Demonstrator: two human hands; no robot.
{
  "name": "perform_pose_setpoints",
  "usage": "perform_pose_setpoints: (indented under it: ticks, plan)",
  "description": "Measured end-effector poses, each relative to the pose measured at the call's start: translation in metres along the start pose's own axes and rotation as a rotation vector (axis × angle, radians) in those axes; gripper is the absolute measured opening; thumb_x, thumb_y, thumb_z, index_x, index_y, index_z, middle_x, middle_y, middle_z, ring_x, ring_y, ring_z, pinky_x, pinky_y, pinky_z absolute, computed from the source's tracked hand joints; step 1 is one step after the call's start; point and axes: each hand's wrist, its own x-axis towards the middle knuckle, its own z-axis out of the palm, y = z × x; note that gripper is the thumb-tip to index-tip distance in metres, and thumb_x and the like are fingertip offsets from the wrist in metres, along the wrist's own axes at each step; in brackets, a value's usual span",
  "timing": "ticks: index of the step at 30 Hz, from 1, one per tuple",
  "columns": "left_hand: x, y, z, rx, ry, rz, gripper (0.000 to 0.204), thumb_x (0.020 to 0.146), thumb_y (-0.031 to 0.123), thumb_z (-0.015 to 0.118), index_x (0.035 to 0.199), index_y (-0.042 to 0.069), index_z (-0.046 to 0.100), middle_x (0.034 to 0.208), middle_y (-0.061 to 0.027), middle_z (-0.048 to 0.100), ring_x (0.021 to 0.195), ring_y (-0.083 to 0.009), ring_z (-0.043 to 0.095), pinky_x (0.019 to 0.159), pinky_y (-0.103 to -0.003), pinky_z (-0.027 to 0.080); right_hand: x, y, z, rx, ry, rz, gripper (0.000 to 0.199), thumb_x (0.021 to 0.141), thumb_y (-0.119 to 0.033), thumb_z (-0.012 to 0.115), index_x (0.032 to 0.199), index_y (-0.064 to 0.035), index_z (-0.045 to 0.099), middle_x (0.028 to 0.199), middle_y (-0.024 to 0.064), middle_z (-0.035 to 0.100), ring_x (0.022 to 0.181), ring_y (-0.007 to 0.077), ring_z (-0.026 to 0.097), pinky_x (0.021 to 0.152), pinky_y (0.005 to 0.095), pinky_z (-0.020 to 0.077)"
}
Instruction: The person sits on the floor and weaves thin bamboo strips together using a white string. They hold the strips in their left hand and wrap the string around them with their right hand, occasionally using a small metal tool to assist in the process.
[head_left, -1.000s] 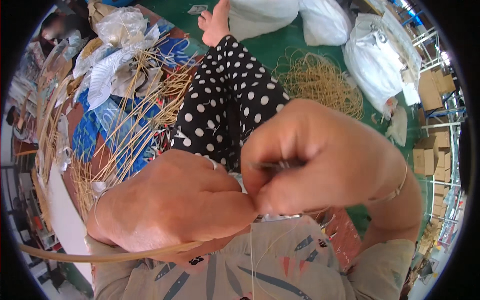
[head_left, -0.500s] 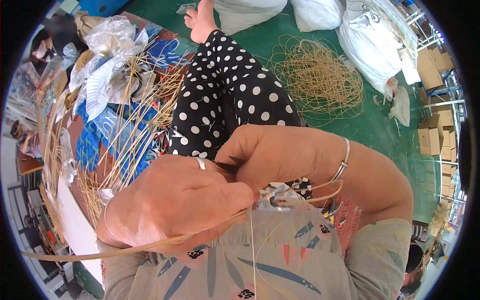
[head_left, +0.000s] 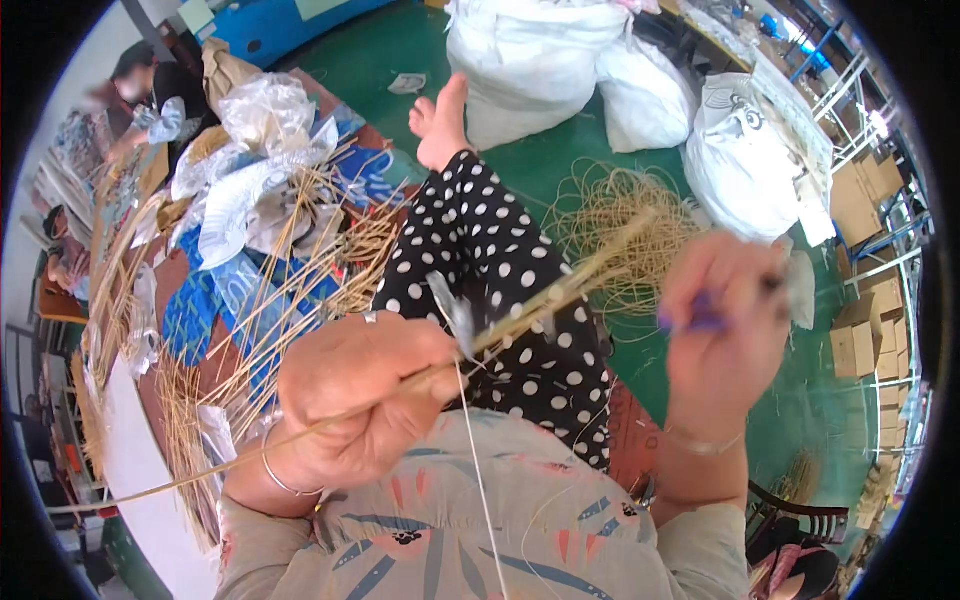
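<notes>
My left hand is closed round a long thin cane strip, its thumb pressed against the forefinger. The strip's tail runs out to the lower left. Beyond the fingers, a blurred, thicker length of cane slants up to the right. Beside the fingertips, a greyish-white scrap is at the cane, and a white thread hangs from there towards my shirt. My right hand is raised at the right, apart from the cane and smeared by motion. Its fingers curl round a small purple thing whose kind is unclear.
A tangled coil of cane lies on the green floor ahead. White sacks stand behind it. To the left, loose cane sticks lie over blue plastic sheets. Cardboard boxes fill racks at the right. Another person sits at far left.
My hands were together over the cane; my right hand has swung away up and right, showing the purple thing. The cane ahead of my left hand now points up to the right.
</notes>
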Motion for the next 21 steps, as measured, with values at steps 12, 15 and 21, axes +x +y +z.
perform_pose_setpoints:
  ticks: [12,15,21]
  plan:
    - [0.016,0.011,0.007,0.078,0.094,0.288,0.016,0.070,0.002,0.062,0.084,-0.003,0.056,0.067,-0.0096,0.058,0.045,-0.0203,0.051,0.038,-0.028,0.038,-0.036,0.007,0.062,0.227,-0.280,0.322,0.012,0.075,-0.014,0.061,0.079,-0.0035,0.056,0.068,0.0074,0.057,0.054,0.0172,0.052,0.046,0.0279,0.0394]
    - [0.007,0.022,0.002,-0.112,0.094,0.307,0.017,0.067,0.001,0.061,0.083,-0.004,0.057,0.070,-0.0101,0.059,0.045,-0.0180,0.052,0.038,-0.027,0.038,-0.027,-0.007,0.059,-0.241,-0.326,-0.064,0.015,0.073,-0.014,0.063,0.080,-0.0031,0.056,0.070,0.0079,0.058,0.056,0.0184,0.054,0.048,0.0286,0.0415]
    - [0.001,0.042,-0.001,-0.097,0.103,0.278,0.010,0.068,0.001,0.059,0.076,0.002,0.053,0.061,-0.0074,0.055,0.042,-0.0157,0.050,0.039,-0.027,0.041,-0.024,-0.033,0.064,-0.686,-0.295,-0.433,0.022,0.068,-0.015,0.066,0.082,-0.0023,0.056,0.073,0.0089,0.059,0.061,0.0208,0.058,0.052,0.0299,0.0458]
